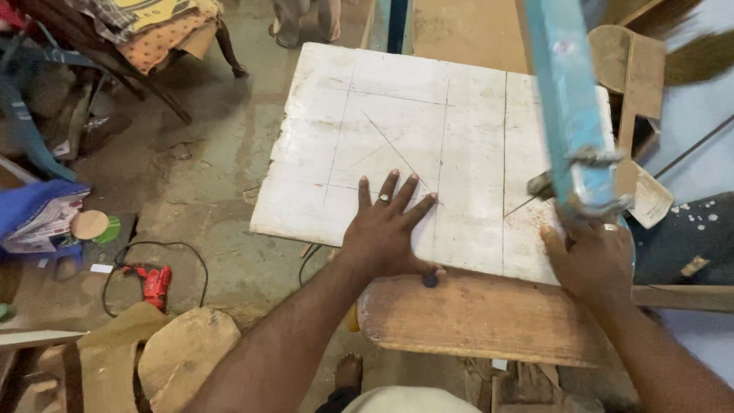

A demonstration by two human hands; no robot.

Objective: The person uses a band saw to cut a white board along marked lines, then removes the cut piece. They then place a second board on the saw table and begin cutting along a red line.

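A white painted board (428,138) with pencil lines lies across a wooden bench top (474,317). My left hand (386,229) presses flat on the board's near edge, fingers spread, a ring on one finger. My right hand (592,256) grips the handle of a blue hand saw (569,107), whose frame rises up and away from me. The saw's blade end (539,183) meets the board at a ruled line near its right edge. A small dark knob (430,280) sits just below my left wrist.
A red power drill (155,283) with its black cord lies on the concrete floor at left. Round wooden offcuts (180,356) lie at lower left. A chair with cloth (145,38) stands at upper left. Wooden pieces (634,76) stack at right. Someone's feet (306,23) stand beyond the board.
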